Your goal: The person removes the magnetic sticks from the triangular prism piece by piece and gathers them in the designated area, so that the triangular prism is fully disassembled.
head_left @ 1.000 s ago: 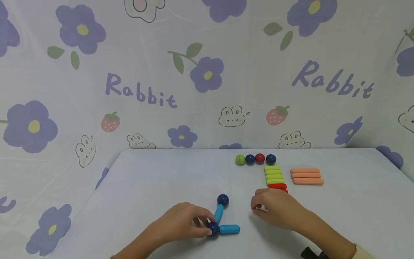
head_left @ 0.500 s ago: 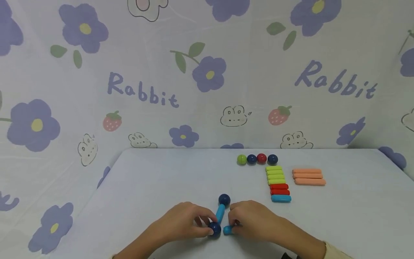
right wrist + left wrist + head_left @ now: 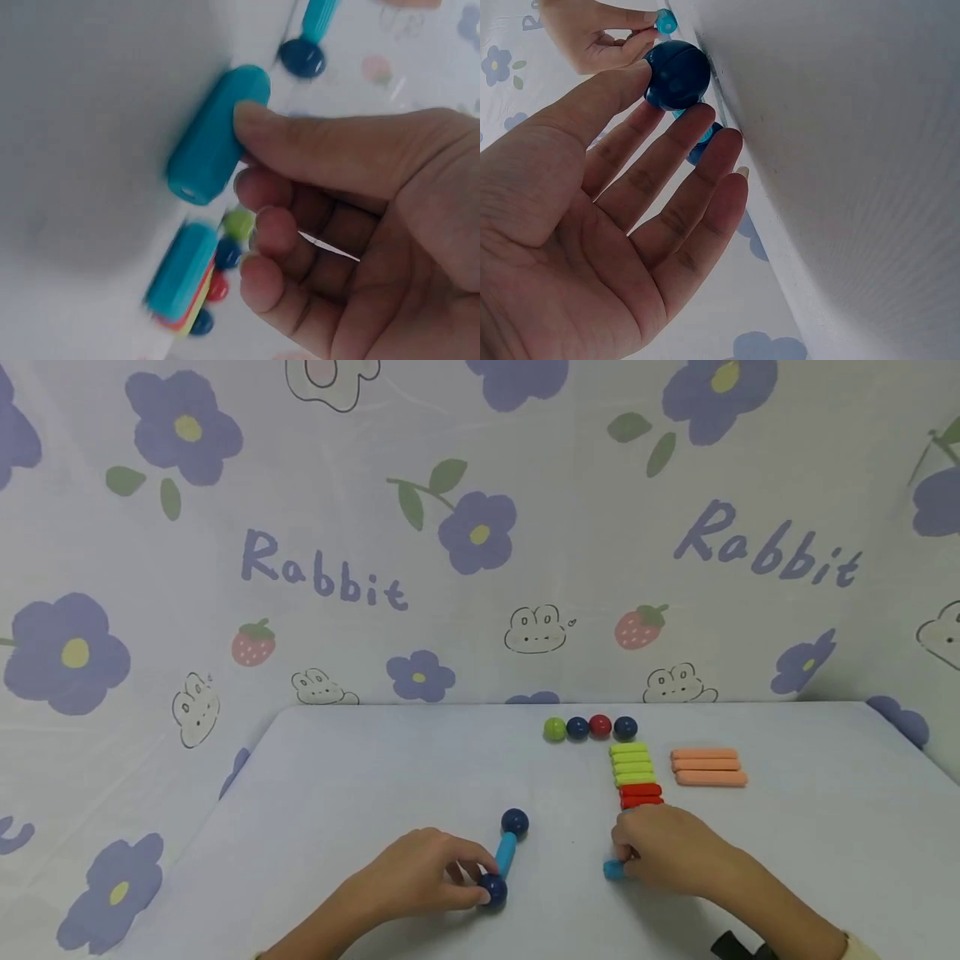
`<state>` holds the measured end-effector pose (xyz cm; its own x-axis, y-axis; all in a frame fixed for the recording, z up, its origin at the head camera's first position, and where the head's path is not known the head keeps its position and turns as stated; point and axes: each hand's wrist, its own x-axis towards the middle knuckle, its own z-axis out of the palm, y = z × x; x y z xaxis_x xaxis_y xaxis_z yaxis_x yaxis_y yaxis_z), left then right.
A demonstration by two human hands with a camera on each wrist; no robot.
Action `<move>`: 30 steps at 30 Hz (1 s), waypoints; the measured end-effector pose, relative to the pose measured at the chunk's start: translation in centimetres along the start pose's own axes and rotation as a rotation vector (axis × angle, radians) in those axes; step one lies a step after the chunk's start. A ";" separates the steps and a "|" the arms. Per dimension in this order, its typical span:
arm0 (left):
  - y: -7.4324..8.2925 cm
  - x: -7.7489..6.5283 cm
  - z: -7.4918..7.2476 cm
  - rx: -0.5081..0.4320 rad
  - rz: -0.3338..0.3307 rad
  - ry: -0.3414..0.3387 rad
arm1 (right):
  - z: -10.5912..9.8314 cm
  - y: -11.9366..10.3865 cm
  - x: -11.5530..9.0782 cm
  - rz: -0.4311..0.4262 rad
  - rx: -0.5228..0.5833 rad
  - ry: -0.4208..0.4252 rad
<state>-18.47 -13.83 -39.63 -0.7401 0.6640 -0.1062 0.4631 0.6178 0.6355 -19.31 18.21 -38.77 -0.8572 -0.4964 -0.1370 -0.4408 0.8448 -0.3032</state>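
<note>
My left hand [image 3: 425, 874] pinches a dark blue ball [image 3: 493, 891] between thumb and fingertips. From that ball a light blue rod [image 3: 506, 855] runs to a second dark blue ball [image 3: 515, 822] farther back. To the right, my right hand [image 3: 669, 848] holds another light blue rod [image 3: 217, 135], its thumb pressed on the rod's side in the right wrist view. This rod is close over the white table, apart from the balls. Just behind it lies one more light blue rod [image 3: 182, 271], mostly hidden by the hand in the head view.
Red rods [image 3: 641, 791] and yellow-green rods [image 3: 632, 764] lie in a column beyond my right hand. Orange rods [image 3: 708, 766] are to their right. Green, dark blue and red balls [image 3: 600, 726] line up near the back edge of the table [image 3: 390, 760], before a printed cloth.
My right hand has taken hold of the light blue rod beside the left-hand ball and carried it away to the right, near the column of rods. The left hand keeps its grip.
</note>
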 end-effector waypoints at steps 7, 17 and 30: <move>-0.1 0.0 0.1 0.001 -0.007 -0.003 | -0.5 2.8 -0.3 0.047 -0.075 0.075; 0.1 -0.1 0.1 0.002 -0.007 0.004 | -0.7 3.8 -0.2 0.018 -0.103 0.149; 0.1 0.0 0.0 -0.019 -0.005 -0.025 | -0.1 1.8 1.1 -0.011 -0.055 0.139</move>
<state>-18.43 -13.81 -39.57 -0.7298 0.6715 -0.1281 0.4502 0.6131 0.6492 -21.02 19.17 -39.40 -0.8792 -0.4764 -0.0007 -0.4609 0.8510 -0.2516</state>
